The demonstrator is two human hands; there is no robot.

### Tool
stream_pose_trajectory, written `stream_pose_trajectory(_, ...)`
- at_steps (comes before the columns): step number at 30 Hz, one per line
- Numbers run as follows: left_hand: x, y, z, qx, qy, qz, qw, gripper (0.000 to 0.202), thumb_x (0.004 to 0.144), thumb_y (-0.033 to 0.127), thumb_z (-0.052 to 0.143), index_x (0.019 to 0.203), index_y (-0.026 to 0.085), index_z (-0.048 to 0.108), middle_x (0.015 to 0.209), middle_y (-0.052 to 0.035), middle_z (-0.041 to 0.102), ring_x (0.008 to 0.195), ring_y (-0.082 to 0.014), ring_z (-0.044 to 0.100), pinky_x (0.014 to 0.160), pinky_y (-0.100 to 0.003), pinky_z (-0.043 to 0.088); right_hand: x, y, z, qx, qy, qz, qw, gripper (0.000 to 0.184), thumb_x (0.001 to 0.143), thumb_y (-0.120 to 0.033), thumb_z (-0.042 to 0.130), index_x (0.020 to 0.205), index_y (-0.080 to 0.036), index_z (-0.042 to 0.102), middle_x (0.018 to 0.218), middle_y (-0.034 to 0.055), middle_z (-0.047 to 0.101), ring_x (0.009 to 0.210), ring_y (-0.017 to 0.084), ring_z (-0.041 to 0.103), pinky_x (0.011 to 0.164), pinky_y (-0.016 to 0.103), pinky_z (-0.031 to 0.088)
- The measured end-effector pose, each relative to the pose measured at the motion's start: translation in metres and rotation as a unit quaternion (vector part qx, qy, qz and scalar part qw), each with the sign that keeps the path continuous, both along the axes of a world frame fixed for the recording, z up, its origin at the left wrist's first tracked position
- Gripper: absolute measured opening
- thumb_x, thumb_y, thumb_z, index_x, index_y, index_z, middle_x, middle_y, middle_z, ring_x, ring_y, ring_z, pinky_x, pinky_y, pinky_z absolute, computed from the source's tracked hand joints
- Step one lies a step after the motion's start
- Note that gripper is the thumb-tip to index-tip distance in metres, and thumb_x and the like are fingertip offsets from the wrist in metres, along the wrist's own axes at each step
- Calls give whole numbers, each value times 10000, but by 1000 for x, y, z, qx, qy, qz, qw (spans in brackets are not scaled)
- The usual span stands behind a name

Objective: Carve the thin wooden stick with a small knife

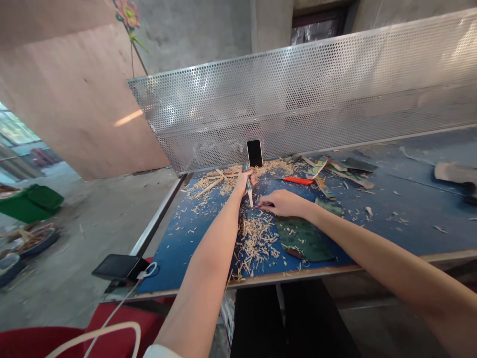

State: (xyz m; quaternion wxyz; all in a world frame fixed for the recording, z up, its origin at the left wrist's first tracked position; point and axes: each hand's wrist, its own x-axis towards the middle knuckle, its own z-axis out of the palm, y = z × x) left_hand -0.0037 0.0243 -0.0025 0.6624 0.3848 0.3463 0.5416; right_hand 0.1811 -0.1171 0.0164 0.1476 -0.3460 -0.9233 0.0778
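My left hand [243,182] is closed around a narrow wooden piece [251,199], bluish at its upper part and pale bare wood at its lower end, which points toward me. Just to the right, my right hand [286,203] is closed on a slim dark-handled carving knife [265,204]; its tip meets or nearly meets the pale end. The blade is too small to make out well. Curled wood shavings [257,241] lie heaped below both hands. A dark green sheet of sandpaper [303,238] rests under and in front of my right forearm.
A phone [255,153] leans upright against a perforated metal screen [298,94] at the back of the blue table [182,248]. Right of it lie an orange-red handled tool [298,180] and painted wood scraps [318,168]. A black power bank [119,267] with a white cable sits at the left corner.
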Motion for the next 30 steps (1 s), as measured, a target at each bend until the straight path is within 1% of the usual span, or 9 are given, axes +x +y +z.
stream_pose_trajectory(3, 0, -3, 0, 38, 17, -16, 999, 341, 908, 193, 762, 1038, 269, 456, 606, 105, 488, 377, -85, 411, 433, -214, 336, 0, 0, -1, 10, 3, 3, 1000, 281, 1091, -323, 587, 1233, -275, 825, 1114, 67, 873, 953, 251, 783, 833, 341, 494)
stream_pose_trajectory(5, 1, -4, -1, 40, 30, -7, 999, 341, 931, 200, 750, 1039, 278, 436, 599, 114, 475, 362, -80, 383, 428, -208, 319, 0, -1, -2, 18, 1, -3, 1000, 281, 1094, -322, 583, 1234, -274, 822, 1108, 66, 872, 948, 252, 783, 828, 342, 495)
stream_pose_trajectory(8, 2, -3, -2, 21, 23, 7, 999, 335, 1007, 351, 740, 996, 280, 413, 569, 127, 401, 355, -79, 352, 419, -203, 289, 0, -1, -2, 18, -1, -7, 1000, 281, 1095, -324, 585, 1233, -276, 825, 1056, 58, 872, 910, 246, 776, 806, 336, 490)
stream_pose_trajectory(11, 2, -1, -1, -20, 10, -8, 1000, 305, 1106, 457, 574, 925, 267, 418, 545, 109, 359, 353, -89, 331, 405, -220, 280, 1, 0, -2, 11, 2, -4, 1000, 277, 1093, -323, 592, 1226, -278, 831, 1032, 52, 870, 889, 239, 770, 789, 328, 485)
stream_pose_trajectory(14, 3, -1, 1, -31, 22, -14, 999, 260, 1145, 343, 452, 904, 248, 465, 540, 88, 375, 356, -95, 338, 402, -230, 288, 1, 0, -2, 11, 2, -1, 1000, 274, 1094, -328, 592, 1216, -271, 830, 1037, 58, 869, 896, 243, 770, 793, 330, 489)
stream_pose_trajectory(16, 3, -2, 1, -21, 33, -8, 999, 228, 1138, 300, 473, 918, 243, 489, 547, 86, 395, 361, -93, 350, 410, -223, 301, 0, 0, -2, 14, 0, -2, 1000, 277, 1101, -338, 585, 1225, -269, 823, 1046, 62, 868, 905, 248, 769, 802, 333, 492)
stream_pose_trajectory(23, 3, -3, -2, 12, 90, 10, 996, 176, 1118, 348, 570, 989, 252, 500, 570, 87, 472, 382, -87, 394, 436, -203, 329, -3, -3, 0, 13, -30, -12, 999, 322, 1116, -360, 569, 1348, -274, 775, 1002, 69, 859, 889, 262, 763, 798, 339, 496)
stream_pose_trajectory(27, 3, 0, -6, 17, 108, 30, 994, 187, 1124, 371, 567, 990, 246, 525, 528, 105, 401, 372, -88, 363, 424, -201, 299, -3, -1, -4, -3, -6, 8, 1000, 302, 1112, -334, 563, 1268, -277, 815, 1117, 73, 868, 955, 257, 774, 858, 346, 513)
stream_pose_trajectory(30, 3, 4, -9, 19, 105, 29, 994, 220, 1128, 395, 562, 977, 236, 555, 508, 107, 349, 364, -92, 343, 412, -209, 272, -4, -1, -5, -18, 2, 14, 1000, 318, 1121, -342, 544, 1249, -272, 826, 1071, 77, 868, 911, 253, 767, 830, 349, 504)
